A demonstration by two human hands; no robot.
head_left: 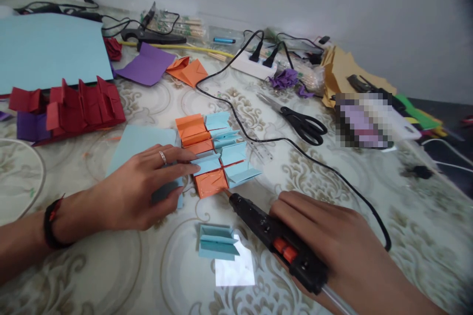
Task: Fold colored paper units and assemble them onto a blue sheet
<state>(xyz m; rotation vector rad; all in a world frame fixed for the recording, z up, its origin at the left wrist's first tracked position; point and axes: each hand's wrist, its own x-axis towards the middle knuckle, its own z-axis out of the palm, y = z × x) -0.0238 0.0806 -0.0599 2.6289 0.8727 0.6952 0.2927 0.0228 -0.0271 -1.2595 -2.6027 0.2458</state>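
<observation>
My right hand (325, 236) is wrapped round a black hot glue gun (269, 231) with a red switch and a clear glue stick at its rear. Its nozzle points at the edge of an orange folded paper piece (211, 183), where a glossy line shows. That piece belongs to a joined block of orange and light blue folded paper (234, 152). Fingers stretched and thumb apart, my left hand (140, 184) rests its fingertips on the block's left side. Under this hand lies a light blue paper sheet (144, 140). Nearer me is a separate light blue folded piece (216, 242).
Black-handled scissors (303, 125) lie right of the glue gun's cord (295, 141). A white power strip (251, 65) stands behind. Red folded paper (84, 106) and a large blue sheet (51, 51) are at left. Purple paper (146, 66) lies farther back; brown paper (343, 71) is at right.
</observation>
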